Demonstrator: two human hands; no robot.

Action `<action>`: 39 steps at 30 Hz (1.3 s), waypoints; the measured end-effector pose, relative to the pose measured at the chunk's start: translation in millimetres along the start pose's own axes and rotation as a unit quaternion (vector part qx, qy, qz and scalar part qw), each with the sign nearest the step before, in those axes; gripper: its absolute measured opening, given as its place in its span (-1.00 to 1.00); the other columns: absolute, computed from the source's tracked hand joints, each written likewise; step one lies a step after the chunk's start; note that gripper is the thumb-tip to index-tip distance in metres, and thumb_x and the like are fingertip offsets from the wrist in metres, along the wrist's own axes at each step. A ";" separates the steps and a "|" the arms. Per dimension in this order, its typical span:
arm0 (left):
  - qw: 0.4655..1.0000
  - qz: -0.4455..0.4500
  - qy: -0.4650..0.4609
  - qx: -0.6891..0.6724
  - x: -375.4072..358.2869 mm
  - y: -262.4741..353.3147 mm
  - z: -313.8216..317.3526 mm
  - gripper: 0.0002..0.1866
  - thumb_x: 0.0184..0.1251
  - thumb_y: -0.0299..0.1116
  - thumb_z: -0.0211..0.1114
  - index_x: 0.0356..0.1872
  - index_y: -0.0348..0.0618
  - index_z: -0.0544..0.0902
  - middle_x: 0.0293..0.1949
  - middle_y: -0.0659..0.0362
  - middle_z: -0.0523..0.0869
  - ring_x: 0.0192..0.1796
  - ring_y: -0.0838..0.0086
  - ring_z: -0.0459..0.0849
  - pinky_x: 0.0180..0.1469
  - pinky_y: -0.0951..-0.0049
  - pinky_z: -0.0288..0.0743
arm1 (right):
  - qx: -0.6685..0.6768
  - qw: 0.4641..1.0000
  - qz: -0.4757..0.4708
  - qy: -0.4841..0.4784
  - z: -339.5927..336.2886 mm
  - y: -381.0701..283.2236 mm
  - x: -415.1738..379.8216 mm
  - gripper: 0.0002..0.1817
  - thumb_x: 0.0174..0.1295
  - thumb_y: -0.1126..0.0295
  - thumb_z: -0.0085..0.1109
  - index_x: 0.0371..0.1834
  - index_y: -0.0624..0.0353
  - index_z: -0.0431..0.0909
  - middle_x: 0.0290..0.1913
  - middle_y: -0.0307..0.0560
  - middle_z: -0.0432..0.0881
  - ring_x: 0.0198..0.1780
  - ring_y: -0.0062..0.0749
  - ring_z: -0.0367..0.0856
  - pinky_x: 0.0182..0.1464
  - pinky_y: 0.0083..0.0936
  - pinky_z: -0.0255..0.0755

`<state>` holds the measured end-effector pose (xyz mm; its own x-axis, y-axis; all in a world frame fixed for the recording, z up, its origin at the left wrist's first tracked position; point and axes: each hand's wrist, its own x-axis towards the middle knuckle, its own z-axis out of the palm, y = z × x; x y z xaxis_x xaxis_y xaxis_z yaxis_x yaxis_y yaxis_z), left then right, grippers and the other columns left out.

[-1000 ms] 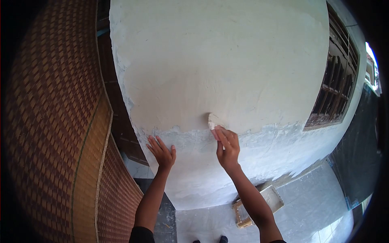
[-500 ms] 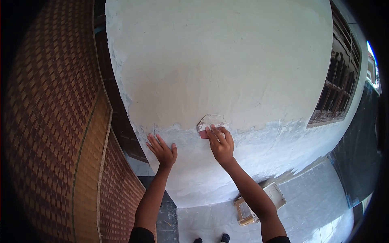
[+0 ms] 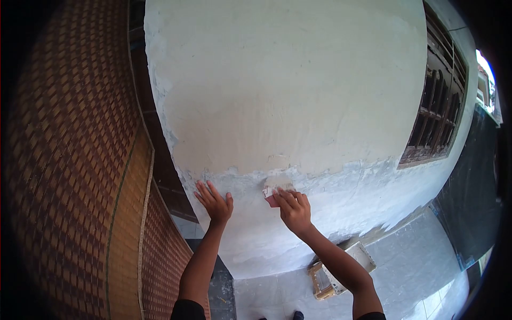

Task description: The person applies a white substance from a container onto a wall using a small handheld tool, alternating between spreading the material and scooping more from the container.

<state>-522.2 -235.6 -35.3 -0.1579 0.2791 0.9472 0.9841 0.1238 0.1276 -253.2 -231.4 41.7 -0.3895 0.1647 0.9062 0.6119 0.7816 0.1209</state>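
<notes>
My right hand [image 3: 295,211] grips a small flat putty scraper [image 3: 272,200], its reddish part showing at the left of my fingers. Pale putty coats the blade, which is pressed to the wall [image 3: 298,96]. My fingers hide part of the scraper. To the left, my left hand [image 3: 215,204] lies flat on the same wall with its fingers spread, holding nothing. The wall is cream above and patchy white below, with a rough, flaking line between the two at about the height of my hands.
A woven mat screen [image 3: 69,160] runs along the left. At the right are a barred wooden window [image 3: 440,109] and a dark sheet [image 3: 464,186]. A putty-smeared container [image 3: 324,282] stands on the tiled floor [image 3: 261,293] by the wall's foot.
My right hand has moved the scraper down the wall, uncovering a patch of putty above it. My left hand stays on the wall. The view has shifted slightly.
</notes>
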 end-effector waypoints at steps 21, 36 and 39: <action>1.000 0.004 0.010 0.007 0.0 -0.6 0.8 -0.17 0.34 -0.05 -0.03 0.42 -0.52 -0.03 0.43 -0.43 -0.10 0.49 -0.31 -0.16 0.40 -0.35 -0.33 | 0.460 0.715 0.426 0.309 1.4 28.1 57.1 -0.76 0.38 0.31 0.15 -0.02 0.23 0.52 -0.20 -0.25 0.58 -0.22 -0.66 0.48 -0.19 -0.64 0.42; 1.000 0.005 0.000 0.003 4.8 4.7 -6.1 -0.17 0.33 -0.14 -0.04 0.44 -0.51 -0.13 0.45 -0.41 -0.19 0.50 -0.30 -0.24 0.42 -0.30 -0.38 | 0.452 0.766 0.396 0.229 22.3 16.1 51.4 -0.80 0.40 0.29 0.12 -0.12 0.20 0.49 -0.27 -0.31 0.52 -0.25 -0.72 0.41 -0.18 -0.69 0.36; 1.000 0.009 -0.007 0.001 4.1 2.5 -5.6 -0.18 0.36 -0.13 -0.05 0.44 -0.51 -0.14 0.45 -0.41 -0.20 0.50 -0.30 -0.25 0.42 -0.30 -0.38 | 0.386 0.796 0.431 0.178 42.4 34.0 43.2 -0.73 0.35 0.27 0.17 -0.12 0.28 0.51 -0.24 -0.10 0.61 -0.20 -0.50 0.51 -0.11 -0.55 0.40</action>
<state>-519.9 -239.5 -29.4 -0.1406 0.2944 0.9453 0.9867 0.1205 0.1092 -278.5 -172.2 67.8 0.2492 0.7662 0.5923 -0.1122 0.6303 -0.7682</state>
